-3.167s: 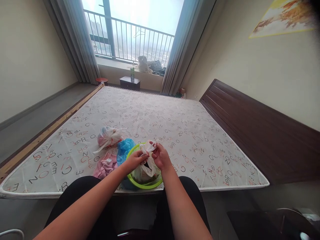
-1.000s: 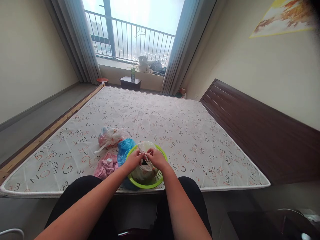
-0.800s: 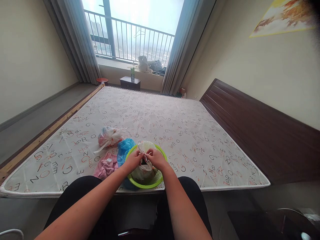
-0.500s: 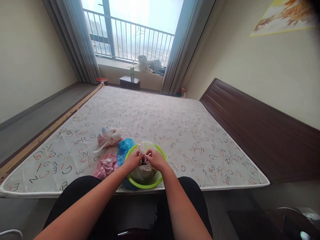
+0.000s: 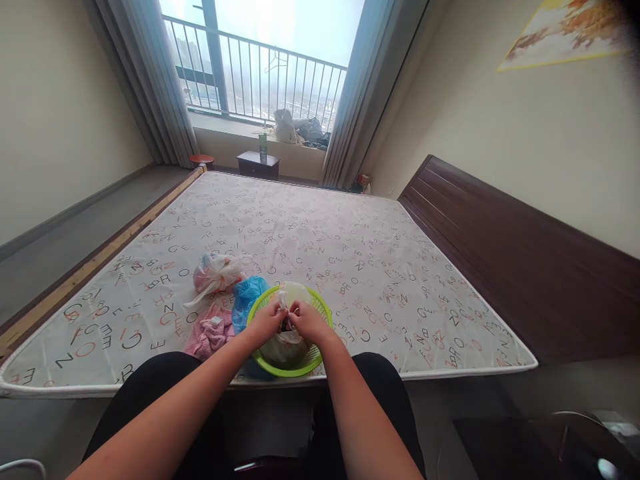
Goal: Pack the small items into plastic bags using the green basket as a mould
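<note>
A clear plastic bag sits inside a lime-green mesh basket at the mattress's near edge. My left hand pinches the bag's top from the left. From the other side, my right hand grips the same gathered plastic, the fingertips of both hands close together. Something dark shows between them; what it is I cannot tell. Against the basket's left side lies a blue plastic bag. A pink towel is crumpled beside it, and behind that rests a knotted white plastic bag.
The basket stands on a letter-printed mattress with a dark wooden headboard on the right. Beyond its far edge are a small nightstand bearing a green bottle and a red stool. My knees flank the basket.
Both hands remain at the bag's top, with the fingertips shifting slightly and the gathered plastic between them changing shape. The basket and the things to its left stay in place.
</note>
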`<action>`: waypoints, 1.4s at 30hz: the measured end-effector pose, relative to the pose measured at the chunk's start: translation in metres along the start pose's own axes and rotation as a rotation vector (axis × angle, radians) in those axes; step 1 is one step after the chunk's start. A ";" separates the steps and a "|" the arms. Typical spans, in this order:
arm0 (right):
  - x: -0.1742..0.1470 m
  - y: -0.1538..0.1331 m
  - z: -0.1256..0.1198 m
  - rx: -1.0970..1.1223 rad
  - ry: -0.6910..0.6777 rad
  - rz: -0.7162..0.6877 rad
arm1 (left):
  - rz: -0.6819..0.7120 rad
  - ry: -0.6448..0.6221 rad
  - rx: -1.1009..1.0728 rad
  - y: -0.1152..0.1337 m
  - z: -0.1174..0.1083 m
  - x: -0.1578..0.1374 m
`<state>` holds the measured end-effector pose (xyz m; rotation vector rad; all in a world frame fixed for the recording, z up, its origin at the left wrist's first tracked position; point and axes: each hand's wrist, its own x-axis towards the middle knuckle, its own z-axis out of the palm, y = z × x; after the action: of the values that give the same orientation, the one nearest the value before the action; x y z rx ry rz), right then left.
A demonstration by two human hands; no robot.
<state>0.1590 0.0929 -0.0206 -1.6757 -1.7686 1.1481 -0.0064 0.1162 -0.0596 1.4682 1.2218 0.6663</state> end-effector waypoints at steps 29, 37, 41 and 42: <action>0.005 0.015 0.013 -0.063 0.008 -0.053 | 0.029 0.018 0.063 0.007 0.000 -0.005; 0.003 0.014 0.014 -0.096 0.002 -0.065 | 0.105 0.056 0.122 0.009 0.000 -0.006; 0.003 0.014 0.015 -0.072 0.000 -0.077 | 0.094 0.035 0.147 0.005 -0.001 -0.005; 0.003 0.014 0.015 -0.068 -0.004 -0.084 | 0.096 0.032 0.158 0.004 -0.001 -0.004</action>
<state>0.1549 0.0903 -0.0405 -1.6212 -1.8819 1.0668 -0.0069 0.1129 -0.0544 1.6608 1.2579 0.6717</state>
